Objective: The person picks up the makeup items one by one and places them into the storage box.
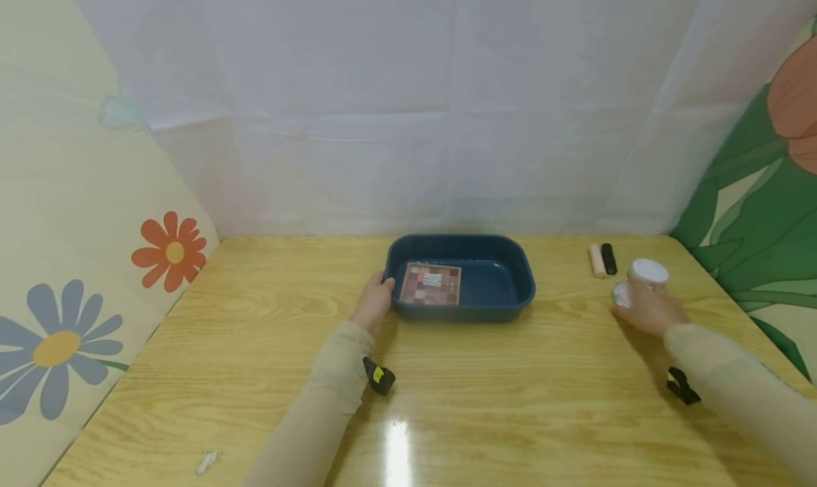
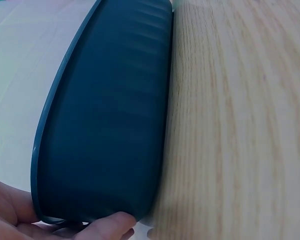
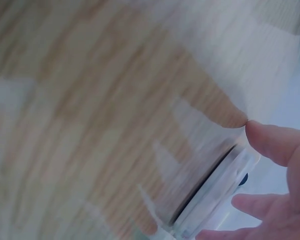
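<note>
A deep blue rectangular tub (image 1: 527,288) stands on the table. My left hand (image 1: 375,301) grips its left end, thumb at the rim; in the left wrist view fingers (image 2: 112,227) lie against its wall (image 2: 105,115). Inside the tub lies a flat palette with a patchwork of pink and brown squares (image 1: 415,288). At the right, my right hand (image 1: 651,308) reaches over a small round case (image 1: 621,294) with a clear edge. The right wrist view has the thumb and fingers spread beside this round case (image 3: 212,192), fingertips right at its edge.
Just behind the right hand sits a round white-topped container (image 1: 649,270). Farther back, a pale pink stick (image 1: 597,261) and a black stick (image 1: 609,259) lie side by side. White sheeting (image 1: 408,118) hangs behind the wooden table (image 1: 268,281).
</note>
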A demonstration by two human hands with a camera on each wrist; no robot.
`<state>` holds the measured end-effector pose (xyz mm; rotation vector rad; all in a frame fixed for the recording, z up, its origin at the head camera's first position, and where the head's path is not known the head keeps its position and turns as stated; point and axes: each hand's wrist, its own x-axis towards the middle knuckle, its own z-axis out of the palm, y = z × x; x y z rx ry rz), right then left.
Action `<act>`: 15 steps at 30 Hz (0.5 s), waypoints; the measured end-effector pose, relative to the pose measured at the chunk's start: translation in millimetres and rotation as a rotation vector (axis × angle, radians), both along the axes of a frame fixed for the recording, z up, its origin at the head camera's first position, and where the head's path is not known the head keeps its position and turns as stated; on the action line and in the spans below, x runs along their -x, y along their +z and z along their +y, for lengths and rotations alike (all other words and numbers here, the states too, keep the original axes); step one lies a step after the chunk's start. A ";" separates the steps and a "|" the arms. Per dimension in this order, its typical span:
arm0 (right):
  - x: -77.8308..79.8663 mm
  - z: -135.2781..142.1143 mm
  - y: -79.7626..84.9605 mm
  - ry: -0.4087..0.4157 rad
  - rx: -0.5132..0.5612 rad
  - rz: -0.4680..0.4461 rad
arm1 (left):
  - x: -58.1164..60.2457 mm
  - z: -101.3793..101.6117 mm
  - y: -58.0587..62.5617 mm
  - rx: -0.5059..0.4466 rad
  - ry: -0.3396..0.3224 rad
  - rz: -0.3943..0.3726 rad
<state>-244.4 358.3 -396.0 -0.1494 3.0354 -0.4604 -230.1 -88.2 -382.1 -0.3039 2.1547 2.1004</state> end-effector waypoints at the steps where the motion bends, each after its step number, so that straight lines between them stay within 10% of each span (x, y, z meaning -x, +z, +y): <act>1: 1.0 0.8 -0.4 0.002 0.003 -0.002 | -0.1 0.0 0.0 0.002 -0.001 -0.001; 15: 6.9 5.0 -1.2 -0.020 0.029 -0.036 | 0.7 -0.4 -0.1 0.025 0.001 -0.008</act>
